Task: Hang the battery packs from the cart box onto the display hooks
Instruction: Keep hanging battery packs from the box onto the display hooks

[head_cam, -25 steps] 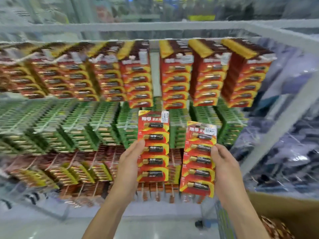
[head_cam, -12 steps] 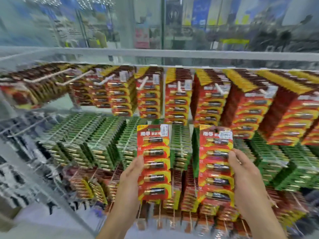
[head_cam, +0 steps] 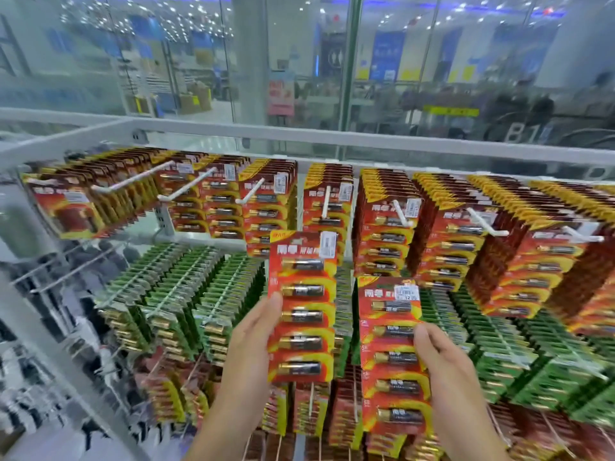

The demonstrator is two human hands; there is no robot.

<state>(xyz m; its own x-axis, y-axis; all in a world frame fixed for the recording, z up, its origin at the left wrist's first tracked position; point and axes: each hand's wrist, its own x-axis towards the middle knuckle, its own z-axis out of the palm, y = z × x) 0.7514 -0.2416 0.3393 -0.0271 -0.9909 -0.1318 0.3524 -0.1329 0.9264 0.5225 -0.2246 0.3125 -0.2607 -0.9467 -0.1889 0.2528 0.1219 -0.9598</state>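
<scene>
Left hand (head_cam: pixel 248 347) and right hand (head_cam: pixel 446 367) each pinch a red-and-yellow carded battery pack (head_cam: pixel 301 307) (head_cam: pixel 392 357) below crowded white display hooks (head_cam: pixel 326 202); price sticker (head_cam: pixel 405 292) blurred.

Two battery packs are held before the display rack (head_cam: pixel 299 136): the left-hand pack (head_cam: pixel 301 307) at 12 o'clock from the left hand (head_cam: pixel 253 341), the right-hand pack (head_cam: pixel 392 354) at 9 o'clock from the right hand (head_cam: pixel 446 371). Behind them, rows of hung packs are ranged on display hooks (head_cam: pixel 326 202), with a glass wall (head_cam: pixel 299 61) behind the rack.

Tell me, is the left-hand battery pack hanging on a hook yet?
No. The left hand holds the pack upright, below the hooks.
</scene>
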